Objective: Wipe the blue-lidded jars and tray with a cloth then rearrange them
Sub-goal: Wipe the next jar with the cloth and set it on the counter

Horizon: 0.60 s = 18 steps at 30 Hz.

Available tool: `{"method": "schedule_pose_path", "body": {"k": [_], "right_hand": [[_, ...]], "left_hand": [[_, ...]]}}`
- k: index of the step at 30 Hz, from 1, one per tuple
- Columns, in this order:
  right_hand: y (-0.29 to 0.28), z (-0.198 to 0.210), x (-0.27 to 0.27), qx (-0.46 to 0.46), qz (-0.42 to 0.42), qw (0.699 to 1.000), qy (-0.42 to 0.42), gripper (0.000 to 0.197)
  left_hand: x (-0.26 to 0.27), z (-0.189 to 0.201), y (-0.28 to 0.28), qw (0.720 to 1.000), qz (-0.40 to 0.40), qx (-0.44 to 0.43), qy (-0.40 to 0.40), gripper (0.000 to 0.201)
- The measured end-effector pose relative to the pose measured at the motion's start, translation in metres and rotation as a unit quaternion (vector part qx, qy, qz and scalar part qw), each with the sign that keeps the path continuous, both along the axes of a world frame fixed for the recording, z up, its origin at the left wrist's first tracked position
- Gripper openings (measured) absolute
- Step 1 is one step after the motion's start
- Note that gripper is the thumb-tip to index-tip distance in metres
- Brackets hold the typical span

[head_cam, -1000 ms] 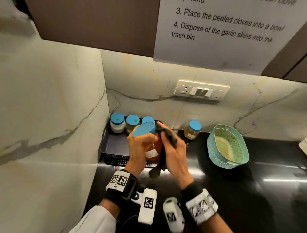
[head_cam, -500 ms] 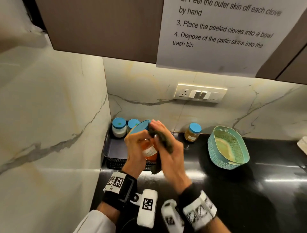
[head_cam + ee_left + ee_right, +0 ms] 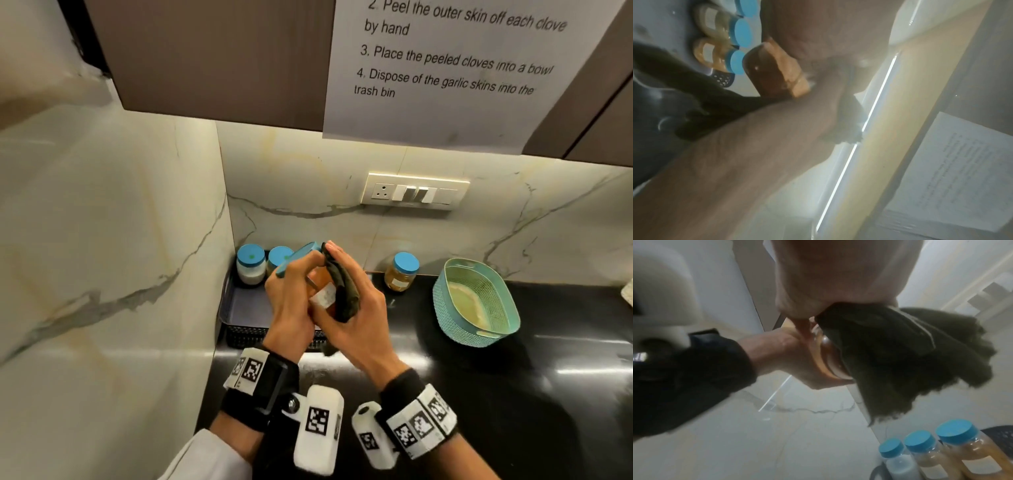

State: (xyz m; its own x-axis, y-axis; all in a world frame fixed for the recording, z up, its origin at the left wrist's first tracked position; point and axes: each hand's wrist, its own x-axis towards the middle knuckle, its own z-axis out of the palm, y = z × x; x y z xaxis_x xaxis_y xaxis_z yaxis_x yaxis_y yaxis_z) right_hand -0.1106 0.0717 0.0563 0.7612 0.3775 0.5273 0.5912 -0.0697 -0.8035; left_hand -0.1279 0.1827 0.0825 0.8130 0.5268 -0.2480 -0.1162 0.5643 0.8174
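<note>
Holding an orange-filled jar (image 3: 322, 291), cloth (image 3: 344, 291) pressed against it.

A tray (image 3: 239, 308) is set in the counter's (image 3: 513, 394) back left corner, against the side wall. Two jars (image 3: 251, 265) (image 3: 279, 257) are stood in the tray along its back edge. Above the tray's front part, a tilted jar (image 3: 322, 286) is held between the left hand (image 3: 291, 301) and the right hand (image 3: 356, 308), with a cloth (image 3: 342, 291) pressed against its right side. To the right, outside the tray, another jar (image 3: 401, 272) is stood by the back wall, and a basket (image 3: 507, 308) is placed further right.
</note>
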Motion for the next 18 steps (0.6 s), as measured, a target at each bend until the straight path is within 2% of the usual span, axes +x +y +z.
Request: {"method": "schedule_pose_path", "body": {"k": [2,4,7,10,12,15,18], "right_hand": [[-0.012,0.007,0.007,0.003,0.029,0.998,0.058,0.084],[-0.029,0.019,0.016,0.015,0.043,0.986,0.158,0.08],[-0.05,0.034,0.023,0.097,0.093,0.94,0.312,0.073],[-0.048,0.036,0.014,0.15,0.139,0.901,0.383,0.073],[-0.043,0.036,0.006,0.153,0.133,0.905,0.374,0.074],[-0.038,0.042,-0.008,0.126,0.063,0.953,0.267,0.079],[-0.029,0.045,-0.024,0.11,0.003,0.986,0.124,0.086]], "left_hand": [[-0.008,0.001,-0.004,0.999,-0.017,0.02,0.018,0.041],[-0.019,-0.001,-0.004,0.994,-0.082,0.059,0.033,0.06],[-0.027,0.002,0.006,0.981,-0.173,0.094,0.001,0.099],[-0.023,0.014,0.004,0.972,-0.219,0.064,-0.046,0.105],[-0.018,0.02,0.0,0.977,-0.206,0.037,-0.044,0.096],[-0.015,0.026,-0.004,0.982,-0.175,0.049,-0.058,0.067],[-0.015,0.025,-0.006,0.981,-0.153,0.063,-0.1,0.069]]}}
